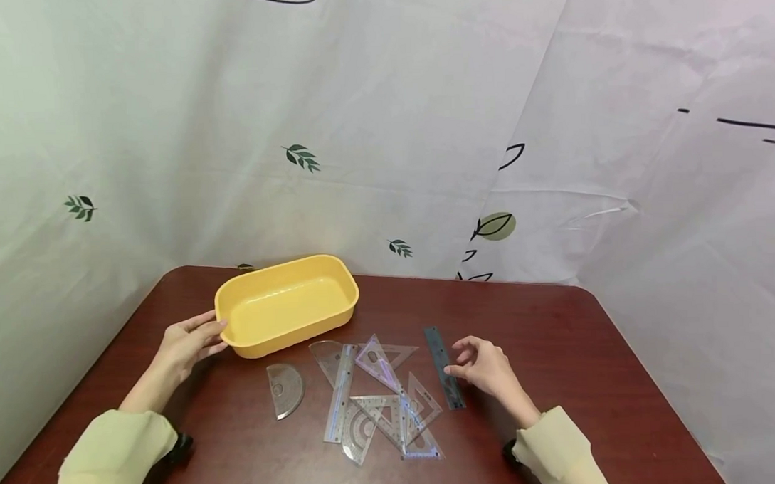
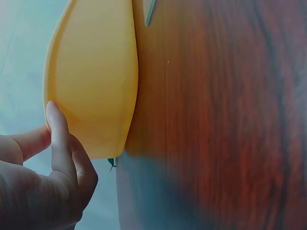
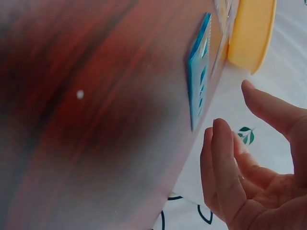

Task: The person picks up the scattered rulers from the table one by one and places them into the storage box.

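A yellow plastic basin (image 1: 287, 343) stands at the back left of the table. My left hand (image 1: 184, 343) pinches its left end; the left wrist view shows the rim of the basin (image 2: 91, 72) between thumb and fingers. Right of the middle lies a dark blue ruler (image 1: 443, 368), which looks bright blue in the right wrist view. My right hand (image 1: 484, 367) hovers just right of this ruler (image 3: 195, 76), thumb and fingers spread apart with nothing between them.
Left of the ruler lies a loose pile of clear set squares (image 1: 380, 362), protractors (image 1: 354, 432) and a clear ruler (image 1: 339, 397). A clear half-round protractor (image 1: 286, 389) lies apart, before the basin. White patterned cloth (image 1: 383, 128) hangs behind the brown table (image 1: 241, 461).
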### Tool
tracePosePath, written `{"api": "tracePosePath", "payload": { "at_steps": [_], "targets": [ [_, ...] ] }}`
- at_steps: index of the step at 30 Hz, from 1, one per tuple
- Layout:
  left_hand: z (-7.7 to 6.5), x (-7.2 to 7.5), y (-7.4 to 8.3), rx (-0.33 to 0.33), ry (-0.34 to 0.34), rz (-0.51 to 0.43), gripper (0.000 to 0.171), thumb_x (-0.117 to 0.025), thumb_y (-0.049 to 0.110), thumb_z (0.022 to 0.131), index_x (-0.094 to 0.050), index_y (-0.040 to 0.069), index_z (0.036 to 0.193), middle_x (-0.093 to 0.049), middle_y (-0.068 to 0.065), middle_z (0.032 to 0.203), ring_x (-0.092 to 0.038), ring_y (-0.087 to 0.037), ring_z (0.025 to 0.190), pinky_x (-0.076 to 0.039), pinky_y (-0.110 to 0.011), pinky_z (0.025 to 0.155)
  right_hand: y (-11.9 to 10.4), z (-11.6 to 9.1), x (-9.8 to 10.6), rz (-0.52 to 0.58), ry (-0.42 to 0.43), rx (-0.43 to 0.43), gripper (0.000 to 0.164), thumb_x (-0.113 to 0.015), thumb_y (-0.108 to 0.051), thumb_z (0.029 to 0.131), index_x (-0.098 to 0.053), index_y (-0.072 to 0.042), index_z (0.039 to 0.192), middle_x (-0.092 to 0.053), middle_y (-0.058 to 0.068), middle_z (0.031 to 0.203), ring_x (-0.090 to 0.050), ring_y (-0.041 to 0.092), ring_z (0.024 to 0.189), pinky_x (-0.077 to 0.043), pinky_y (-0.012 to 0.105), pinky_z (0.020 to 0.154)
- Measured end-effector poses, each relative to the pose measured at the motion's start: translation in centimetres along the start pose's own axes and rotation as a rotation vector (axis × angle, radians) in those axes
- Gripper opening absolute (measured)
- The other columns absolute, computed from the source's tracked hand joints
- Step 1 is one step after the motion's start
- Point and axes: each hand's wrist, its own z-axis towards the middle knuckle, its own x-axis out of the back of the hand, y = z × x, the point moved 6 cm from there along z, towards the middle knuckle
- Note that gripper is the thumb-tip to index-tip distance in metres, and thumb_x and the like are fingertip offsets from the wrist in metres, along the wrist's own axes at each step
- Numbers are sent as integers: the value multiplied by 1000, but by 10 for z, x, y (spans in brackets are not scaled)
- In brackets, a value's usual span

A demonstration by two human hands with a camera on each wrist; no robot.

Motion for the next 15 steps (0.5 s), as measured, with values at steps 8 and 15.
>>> {"api": "tracePosePath", "payload": {
  "at_steps": [8, 15],
  "targets": [
    [-4, -8, -5, 1, 0, -12, 77, -60, 11, 95, -10, -8, 150, -64, 20, 80, -65, 0, 72, -59, -18, 66, -3, -9, 3, 17, -7, 3, 40, -85, -18, 71, -68, -7, 104, -63, -1, 75, -58, 8, 56, -49, 25, 54],
    [-10, -18, -10, 10, -4, -51, 78, -61, 12, 94, -10, -7, 151, -65, 19, 80, -65, 0, 72, -59, -18, 67, -8, -9, 0, -20, -22, 33, 38, -86, -21, 70, -68, -7, 101, -63, -2, 75, -56, 7, 64, -48, 25, 58]
  ]
}}
